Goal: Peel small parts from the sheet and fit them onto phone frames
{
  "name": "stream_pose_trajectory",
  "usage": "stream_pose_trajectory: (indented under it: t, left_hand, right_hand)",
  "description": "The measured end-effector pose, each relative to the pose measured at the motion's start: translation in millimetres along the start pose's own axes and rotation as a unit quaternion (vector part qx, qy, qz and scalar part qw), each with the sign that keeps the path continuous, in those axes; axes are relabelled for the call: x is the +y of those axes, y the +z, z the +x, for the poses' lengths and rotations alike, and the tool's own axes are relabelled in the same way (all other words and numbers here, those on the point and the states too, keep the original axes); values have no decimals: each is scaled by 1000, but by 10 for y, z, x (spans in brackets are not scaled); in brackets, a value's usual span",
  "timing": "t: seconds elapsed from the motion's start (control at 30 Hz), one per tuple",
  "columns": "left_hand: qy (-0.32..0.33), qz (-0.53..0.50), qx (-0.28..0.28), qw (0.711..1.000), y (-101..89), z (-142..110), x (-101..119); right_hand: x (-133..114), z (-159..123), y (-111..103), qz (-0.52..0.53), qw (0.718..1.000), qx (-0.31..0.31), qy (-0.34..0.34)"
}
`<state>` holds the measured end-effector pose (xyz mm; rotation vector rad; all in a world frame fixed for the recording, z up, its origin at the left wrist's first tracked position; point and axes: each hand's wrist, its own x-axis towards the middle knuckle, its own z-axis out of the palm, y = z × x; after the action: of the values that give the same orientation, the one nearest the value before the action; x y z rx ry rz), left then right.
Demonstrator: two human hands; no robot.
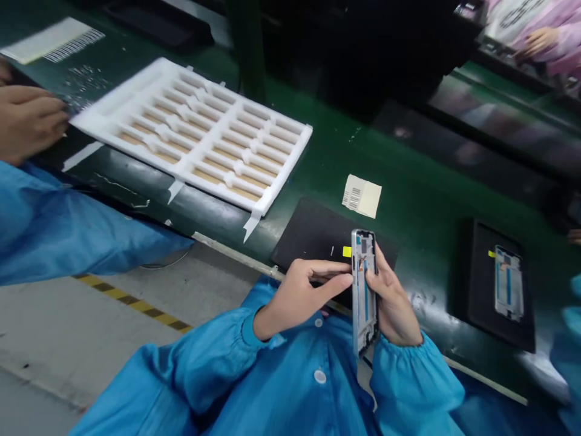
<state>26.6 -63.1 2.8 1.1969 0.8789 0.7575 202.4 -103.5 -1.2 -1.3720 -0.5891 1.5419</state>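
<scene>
A phone frame (pixel 364 297) with a silver edge is held upright and tilted above the bench edge, its inner side with blue strips and an orange flex piece facing right. My right hand (pixel 396 300) grips it from the right, thumb on the inner face and fingers behind. My left hand (pixel 305 293) is closed at its left edge, with thumb and fingertips against the side; the fingertips are partly hidden. Under the hands lies a black mat (pixel 308 233) bearing a yellow tab (pixel 347 251) and a small pale strip (pixel 331 251).
A white foam tray (pixel 181 169) with slots is at left on the green bench (pixel 327 145). Near the mat is a barcode label sheet (pixel 362 197). Another phone frame (pixel 508 283) lies on a black tray (pixel 481 303) at right. A co-worker's hand (pixel 31 121) is at far left.
</scene>
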Motion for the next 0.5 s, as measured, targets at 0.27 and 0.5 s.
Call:
stream_pose_trajectory:
  t: [0.27,0.5]
  left_hand:
    - [-71,-70,-12,995,64,-99,-10]
    - [-59,-78,15,995,39,-149,-32]
  right_hand:
    - [23,-51,21,4,1000,16,-25]
    - [52,-178,195,-5,992,57,-113]
